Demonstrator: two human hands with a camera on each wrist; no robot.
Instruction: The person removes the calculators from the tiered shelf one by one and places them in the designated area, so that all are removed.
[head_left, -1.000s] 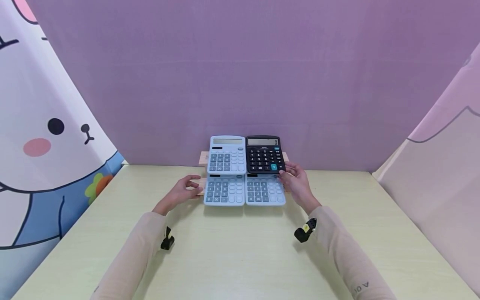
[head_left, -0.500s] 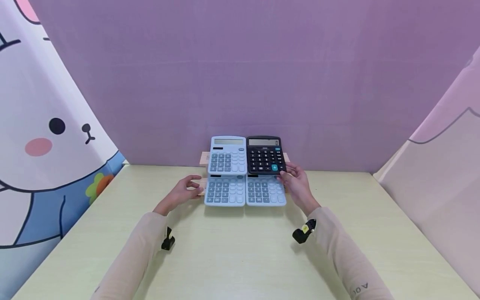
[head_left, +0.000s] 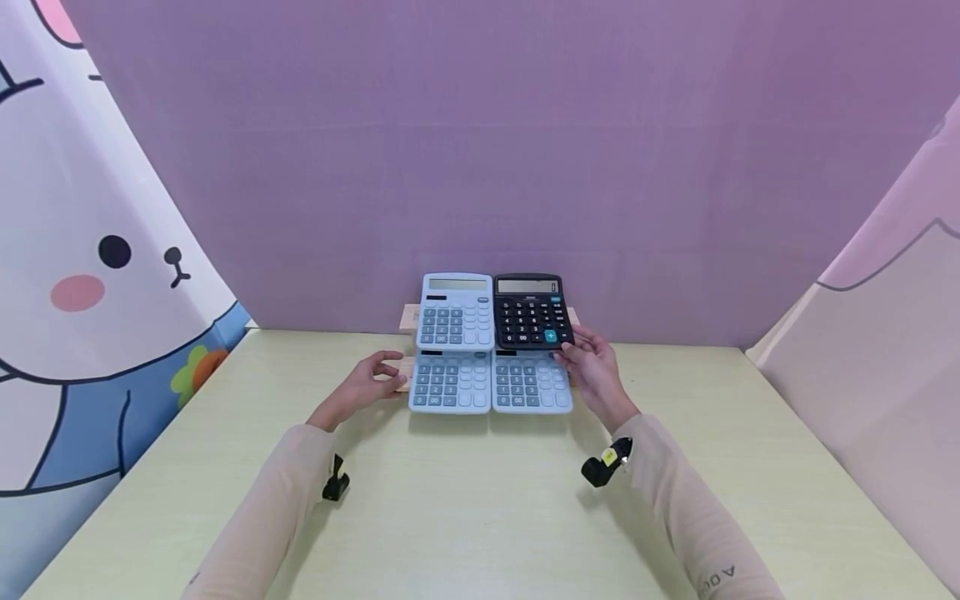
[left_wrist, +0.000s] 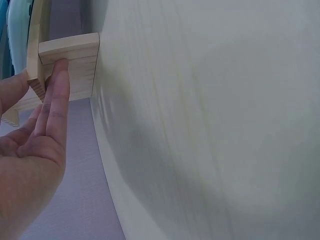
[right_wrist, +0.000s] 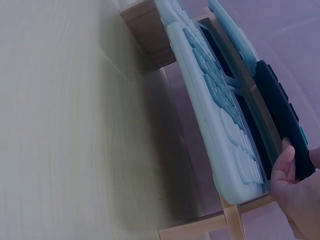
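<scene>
A wooden rack (left_wrist: 70,47) with two tiers bears four-button-block calculators in a two-by-two layout. On the upper tier a light blue calculator (head_left: 455,312) leans at the left and a black calculator (head_left: 532,312) at the right, its display reading 0. Two more light blue calculators, one at left (head_left: 450,385) and one at right (head_left: 531,385), lie on the lower tier, their tops hidden. My left hand (head_left: 366,382) grips the rack's lower left end between thumb and fingers. With thumb and fingertips, my right hand (head_left: 595,371) pinches the black calculator's lower right corner.
The rack stands at the back of a pale wooden table (head_left: 480,508), against a purple backdrop (head_left: 480,167). A curtain (head_left: 112,333) with a cartoon animal hangs at the left, and a pink and pale curtain (head_left: 885,333) at the right.
The head view shifts very slightly, and the right wrist's camera swings a little to the left. Both hands keep their holds, and the calculators stay in the same arrangement.
</scene>
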